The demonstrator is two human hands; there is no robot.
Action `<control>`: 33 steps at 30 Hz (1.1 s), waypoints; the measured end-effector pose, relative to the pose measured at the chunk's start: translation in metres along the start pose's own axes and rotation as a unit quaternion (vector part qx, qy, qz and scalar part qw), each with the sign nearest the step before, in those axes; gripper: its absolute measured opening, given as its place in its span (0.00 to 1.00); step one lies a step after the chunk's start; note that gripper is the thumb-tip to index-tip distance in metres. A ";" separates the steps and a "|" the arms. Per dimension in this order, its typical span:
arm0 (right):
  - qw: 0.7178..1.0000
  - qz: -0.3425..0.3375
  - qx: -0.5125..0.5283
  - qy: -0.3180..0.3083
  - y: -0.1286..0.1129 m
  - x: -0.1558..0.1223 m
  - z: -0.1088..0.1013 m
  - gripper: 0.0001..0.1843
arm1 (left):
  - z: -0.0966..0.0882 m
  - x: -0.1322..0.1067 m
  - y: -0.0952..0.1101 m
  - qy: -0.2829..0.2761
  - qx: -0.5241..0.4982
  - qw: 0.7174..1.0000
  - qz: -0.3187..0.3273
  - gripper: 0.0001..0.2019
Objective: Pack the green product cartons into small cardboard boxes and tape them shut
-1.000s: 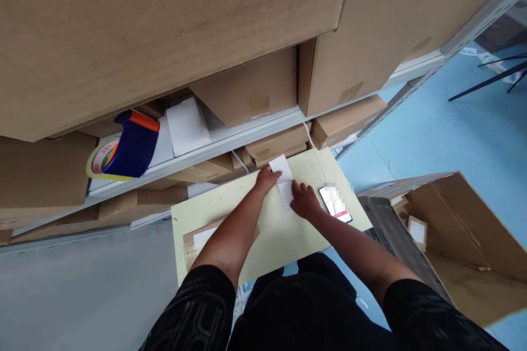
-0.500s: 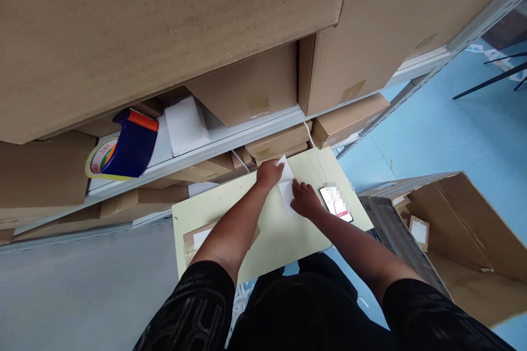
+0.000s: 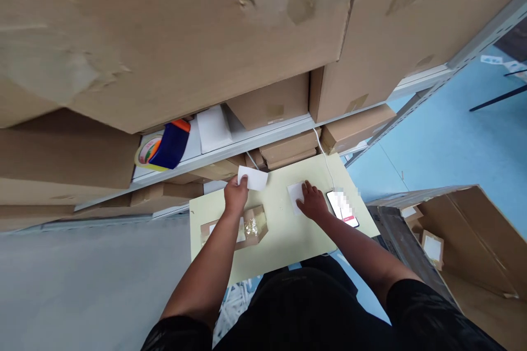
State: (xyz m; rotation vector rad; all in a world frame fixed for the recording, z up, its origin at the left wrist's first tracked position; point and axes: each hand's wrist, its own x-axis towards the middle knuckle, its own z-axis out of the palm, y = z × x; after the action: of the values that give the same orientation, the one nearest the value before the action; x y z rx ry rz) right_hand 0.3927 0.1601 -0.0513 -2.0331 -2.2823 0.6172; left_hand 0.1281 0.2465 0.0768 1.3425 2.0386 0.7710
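My left hand (image 3: 236,196) pinches a small white paper slip (image 3: 254,178) between thumb and fingers, raised over the left part of the pale yellow table (image 3: 280,241). Under the fingers of my right hand (image 3: 313,201) a second white paper slip (image 3: 295,197) lies on the tabletop; those fingers are stretched out and pressing on it. Near my left forearm lies a small brown carton (image 3: 252,230) with clear tape and a white label, partly hidden by the arm. Just right of my right hand is a phone (image 3: 341,209) with a lit screen, partly blurred out.
Beyond the table is a shelf (image 3: 242,141) stacked with cardboard boxes (image 3: 263,101). A blue-and-orange tape dispenser (image 3: 171,145) and a white box (image 3: 214,129) stand on it. A white cable (image 3: 325,159) runs to the phone. At right stands a large open carton (image 3: 465,230) holding small boxes.
My left hand has moved left, taking one white slip away from the other. The small carton on the table shows more now. The camera view has shifted slightly.
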 end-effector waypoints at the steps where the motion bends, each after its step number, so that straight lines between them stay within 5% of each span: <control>1: 1.000 0.019 0.006 0.005 -0.003 -0.003 0.001 0.43 | -0.011 -0.013 -0.004 -0.003 -0.032 0.999 -0.007 0.21; 5: 0.999 0.045 -0.012 -0.023 -0.019 -0.013 0.005 0.51 | -0.052 -0.064 -0.022 -0.014 -0.108 0.994 -0.019 0.24; 12: 0.995 -0.011 -0.091 -0.047 -0.021 0.000 -0.001 0.42 | -0.116 -0.123 -0.054 0.047 -0.115 0.991 -0.052 0.22; 17: 0.988 -0.110 -0.101 -0.040 -0.010 0.002 -0.007 0.43 | -0.137 -0.158 -0.071 0.075 -0.179 0.976 -0.100 0.21; 21: 0.992 -0.123 -0.032 0.002 -0.022 -0.026 -0.021 0.41 | -0.149 -0.176 -0.077 0.067 -0.266 0.953 -0.127 0.19; 25: 0.975 -0.052 0.212 -0.036 -0.071 -0.078 -0.047 0.32 | -0.158 -0.185 -0.080 0.033 -0.363 0.921 -0.140 0.20; 30: 0.818 -0.011 0.544 -0.184 -0.172 -0.125 -0.078 0.29 | -0.170 -0.187 -0.085 -0.057 -0.422 0.895 -0.133 0.24; 33: 0.792 0.008 0.588 -0.164 -0.222 -0.131 -0.089 0.25 | -0.188 -0.190 -0.089 -0.091 -0.382 0.916 -0.079 0.21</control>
State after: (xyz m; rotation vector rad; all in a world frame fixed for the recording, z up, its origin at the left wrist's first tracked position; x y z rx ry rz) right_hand 0.2256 0.0427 0.1298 -1.3015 -1.2398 1.8703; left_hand 0.0002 0.0115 0.1656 0.7521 1.4277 1.1547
